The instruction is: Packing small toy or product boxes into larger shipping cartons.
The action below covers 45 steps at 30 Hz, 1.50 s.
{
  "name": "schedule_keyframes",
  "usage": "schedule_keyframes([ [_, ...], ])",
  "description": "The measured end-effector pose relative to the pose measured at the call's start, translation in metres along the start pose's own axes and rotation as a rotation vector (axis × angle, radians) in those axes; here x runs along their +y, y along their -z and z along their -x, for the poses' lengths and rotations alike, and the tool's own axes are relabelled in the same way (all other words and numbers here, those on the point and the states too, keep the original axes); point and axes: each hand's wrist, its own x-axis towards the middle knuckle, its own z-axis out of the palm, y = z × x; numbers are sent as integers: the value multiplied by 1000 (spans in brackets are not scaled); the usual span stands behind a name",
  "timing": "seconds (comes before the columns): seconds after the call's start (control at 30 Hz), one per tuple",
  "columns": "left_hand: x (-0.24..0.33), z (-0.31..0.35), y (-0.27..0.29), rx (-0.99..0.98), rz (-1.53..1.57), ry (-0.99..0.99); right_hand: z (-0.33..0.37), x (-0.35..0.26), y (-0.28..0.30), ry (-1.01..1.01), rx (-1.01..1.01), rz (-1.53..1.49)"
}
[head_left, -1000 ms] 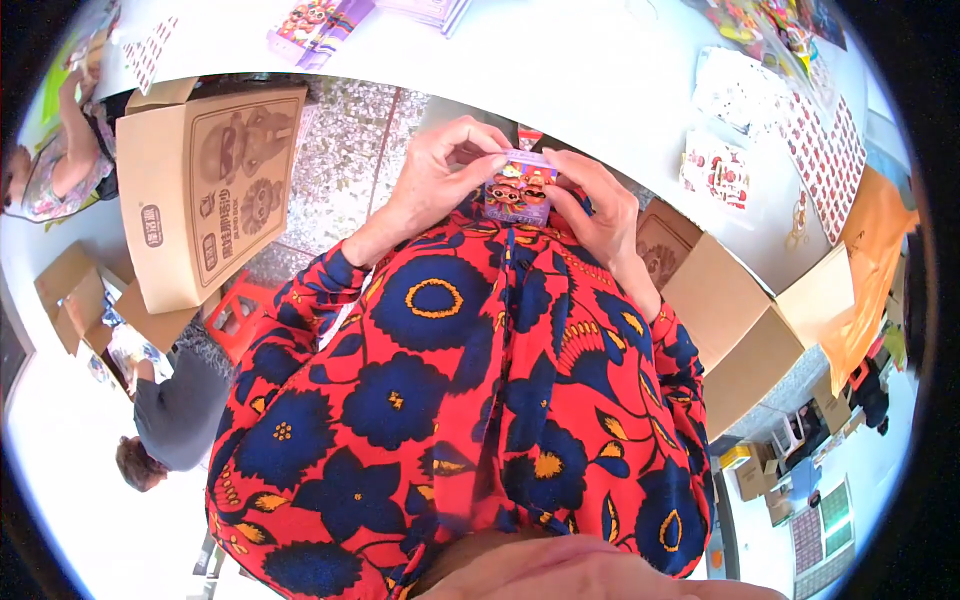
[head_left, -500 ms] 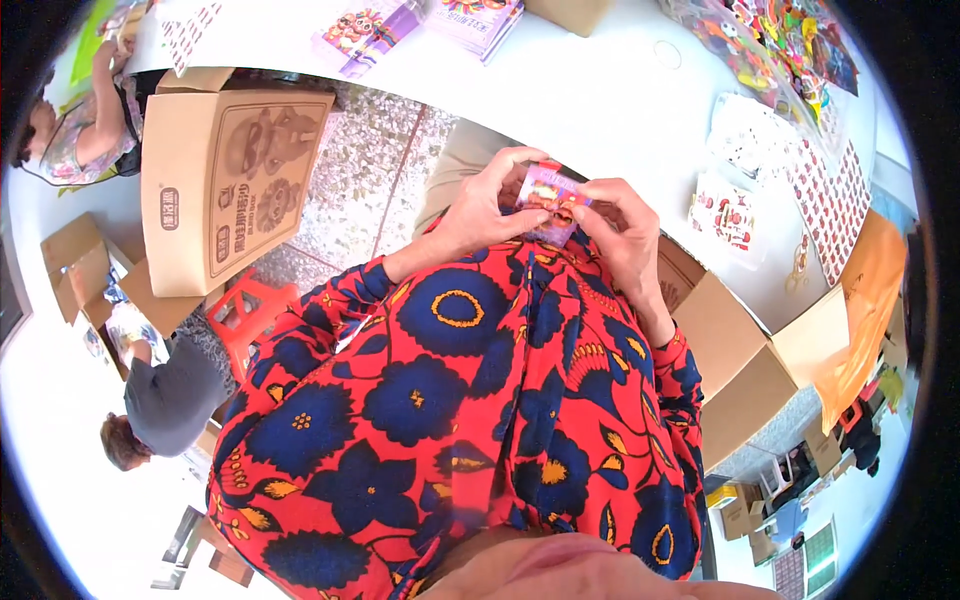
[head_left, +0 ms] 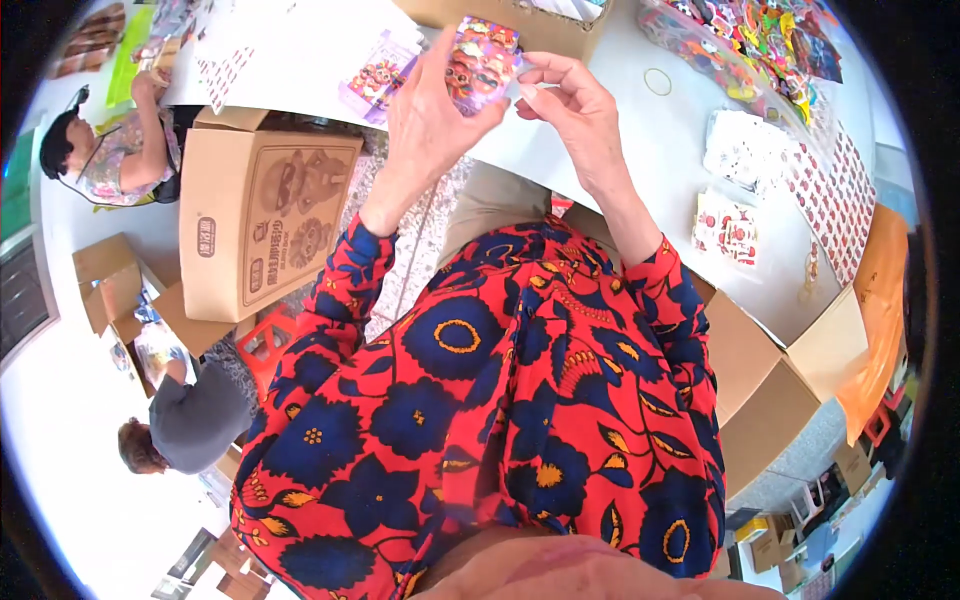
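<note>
My left hand [head_left: 428,125] reaches over the white table, its thumb and fingers around a small purple printed box [head_left: 482,78]. This box lies over or against another purple printed pack [head_left: 488,36] behind it; where one ends and the other begins is hard to see. Just right of the box is my right hand [head_left: 582,115], thumb and index finger apart and the other fingers curled. Nothing shows between its fingers. Left of my left hand, partly covered by it, more purple printed boxes [head_left: 378,85] lie at the table edge.
A large brown carton [head_left: 270,215] stands left of the table. Sticker sheets [head_left: 830,200], a stack of cards [head_left: 725,228] and a bag of colourful pieces [head_left: 745,50] lie at right. An open carton [head_left: 745,370] stands by my right arm. Two people work at left.
Both hands have moved from close to my body out over the table. The small purple box has come to the other packs, and my right hand has left it.
</note>
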Motion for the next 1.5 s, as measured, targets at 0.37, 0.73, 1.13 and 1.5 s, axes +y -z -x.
schedule_keyframes([
  [0.37, -37, -33, -41, 27, -386, 43, 10, 43, 38, -205, 0, 130],
  [0.73, -98, -42, -22, -466, 751, 694, -11, 72, 28, -271, 63, 180],
  [1.13, -67, -3, -45, -363, 934, 700, -15, 45, 9, -412, -5, 92],
  [1.5, -26, 49, -93, -208, 1226, 649, 24, 18, 29, -287, 88, 154],
])
